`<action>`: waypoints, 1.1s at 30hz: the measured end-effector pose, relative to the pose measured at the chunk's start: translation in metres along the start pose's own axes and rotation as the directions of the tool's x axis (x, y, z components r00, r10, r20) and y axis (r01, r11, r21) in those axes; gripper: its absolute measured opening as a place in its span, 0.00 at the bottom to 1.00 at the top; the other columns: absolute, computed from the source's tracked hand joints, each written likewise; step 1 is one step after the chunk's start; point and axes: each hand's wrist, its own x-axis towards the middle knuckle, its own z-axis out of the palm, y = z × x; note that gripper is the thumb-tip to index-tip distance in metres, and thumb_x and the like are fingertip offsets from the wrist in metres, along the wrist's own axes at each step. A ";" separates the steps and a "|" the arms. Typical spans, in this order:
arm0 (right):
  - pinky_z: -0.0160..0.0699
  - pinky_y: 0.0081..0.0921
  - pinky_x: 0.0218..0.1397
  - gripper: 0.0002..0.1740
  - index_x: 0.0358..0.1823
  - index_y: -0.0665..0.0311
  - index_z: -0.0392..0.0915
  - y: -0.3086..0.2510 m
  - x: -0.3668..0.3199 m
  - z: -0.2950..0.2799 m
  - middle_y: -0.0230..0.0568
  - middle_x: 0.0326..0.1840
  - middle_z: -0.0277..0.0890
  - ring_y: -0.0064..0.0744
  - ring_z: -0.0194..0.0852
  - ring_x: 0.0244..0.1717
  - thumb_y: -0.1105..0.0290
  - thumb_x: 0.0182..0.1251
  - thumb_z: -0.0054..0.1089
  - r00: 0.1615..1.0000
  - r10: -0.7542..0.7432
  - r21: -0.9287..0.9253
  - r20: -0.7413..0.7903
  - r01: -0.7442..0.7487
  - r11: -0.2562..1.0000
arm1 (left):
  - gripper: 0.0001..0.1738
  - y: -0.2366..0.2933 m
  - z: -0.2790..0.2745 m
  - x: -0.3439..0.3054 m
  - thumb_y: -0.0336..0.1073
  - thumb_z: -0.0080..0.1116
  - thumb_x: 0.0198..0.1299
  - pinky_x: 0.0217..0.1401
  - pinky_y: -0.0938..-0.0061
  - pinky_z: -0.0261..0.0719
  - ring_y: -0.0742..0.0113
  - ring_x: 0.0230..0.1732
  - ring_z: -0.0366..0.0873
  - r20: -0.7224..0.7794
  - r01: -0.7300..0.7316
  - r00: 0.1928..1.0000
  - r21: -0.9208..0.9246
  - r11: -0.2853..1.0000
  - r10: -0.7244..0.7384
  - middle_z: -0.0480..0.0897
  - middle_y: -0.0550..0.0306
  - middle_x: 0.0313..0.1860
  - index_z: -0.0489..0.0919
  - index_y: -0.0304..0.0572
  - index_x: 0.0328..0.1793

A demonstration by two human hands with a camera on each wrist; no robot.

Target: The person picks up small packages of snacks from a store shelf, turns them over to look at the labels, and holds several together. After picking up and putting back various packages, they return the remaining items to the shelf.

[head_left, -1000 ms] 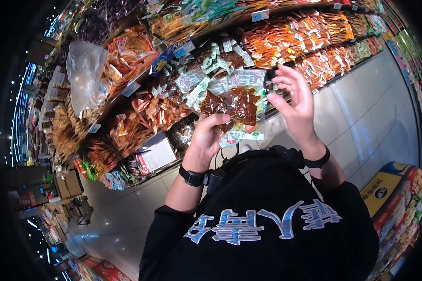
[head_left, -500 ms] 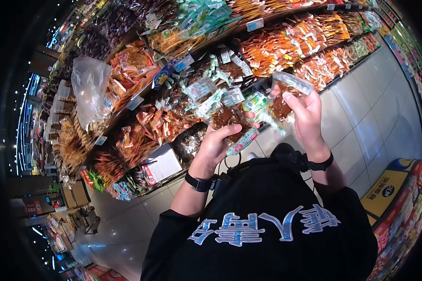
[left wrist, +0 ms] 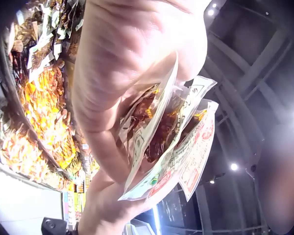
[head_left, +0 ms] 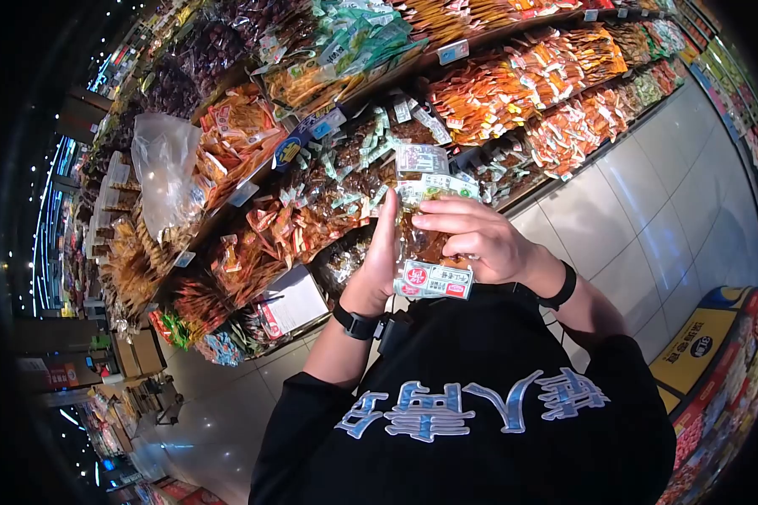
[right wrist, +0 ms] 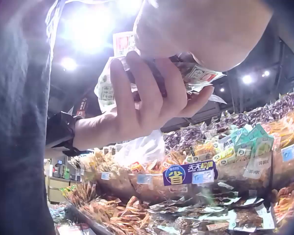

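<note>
Several clear snack packets (head_left: 434, 279) of dark brown food, with pale green and red labels, are stacked together between my two hands in front of the chest. My left hand (head_left: 377, 261) grips them from the left, thumb upright along their edge; its fingers curl round them in the right wrist view. From the right, my right hand (head_left: 488, 240) holds the same stack, fingers bent across its front. The packets' edges (left wrist: 161, 132) fan out between both hands in the left wrist view. Part of the stack is hidden behind the right fingers.
A tiered shop shelf with loose snack packets (head_left: 522, 84) curves ahead and to the left. A clear plastic bag (head_left: 164, 172) lies on its upper tier, and a white box (head_left: 293, 303) stands at its lower edge. At right is a yellow-topped display (head_left: 691, 349) on the tiled floor (head_left: 640, 202).
My right hand was raised with fingers apart, then held a packet away from the left hand. It has since moved left, and the packets are together between both hands.
</note>
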 end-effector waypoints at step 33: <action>0.77 0.27 0.57 0.18 0.60 0.72 0.71 -0.070 -0.155 -0.218 0.39 0.53 0.79 0.25 0.77 0.51 0.78 0.70 0.55 0.438 0.831 0.665 -0.344 -0.512 0.545 | 0.26 -0.202 0.116 0.144 0.47 0.52 0.70 0.50 0.59 0.84 0.63 0.52 0.81 -0.168 -0.039 0.980 0.381 0.924 0.111 0.81 0.50 0.54 0.72 0.34 0.64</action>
